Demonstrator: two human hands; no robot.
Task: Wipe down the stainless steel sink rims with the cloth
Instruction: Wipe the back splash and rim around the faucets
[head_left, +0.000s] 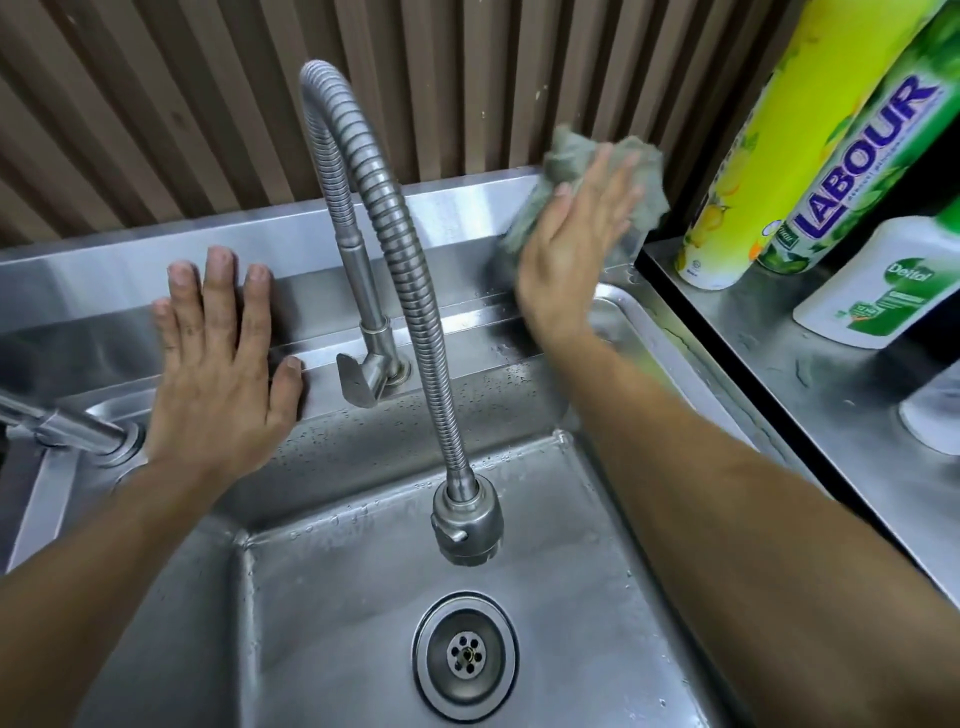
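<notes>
The right hand (574, 244) reaches forward and up to the back right corner of the sink (332, 597), its forearm running in from the lower right edge of the view. Its fingers are straight and close together, pointing up and to the right, and the palm presses a grey-green cloth (582, 156) flat against the raised back rim (457, 208). The cloth is bunched, and it spreads out above and to both sides of the fingers, partly over the ribbed wall (156, 104) behind.

The left hand (218, 364) lies released, palm down, on the back ledge left of the tap (374, 249). Its 4 fingers are spread and point up against the rim; the thumb sticks out to the right, near the tap lever (356, 382). It holds nothing. The left forearm comes in from the lower left corner.

The ribbed tap hose arches up between the 2 hands and hangs down over the basin, with its spray head (467, 525) above the drain (466, 656). A second tap (67, 423) shows at the left edge.

On the bench (841, 395) to the right stand 2 tall bottles, a yellow one (769, 156) and a green one (878, 150) marked LABOUR, with a white Dettol bottle (883, 286) in front of them.
</notes>
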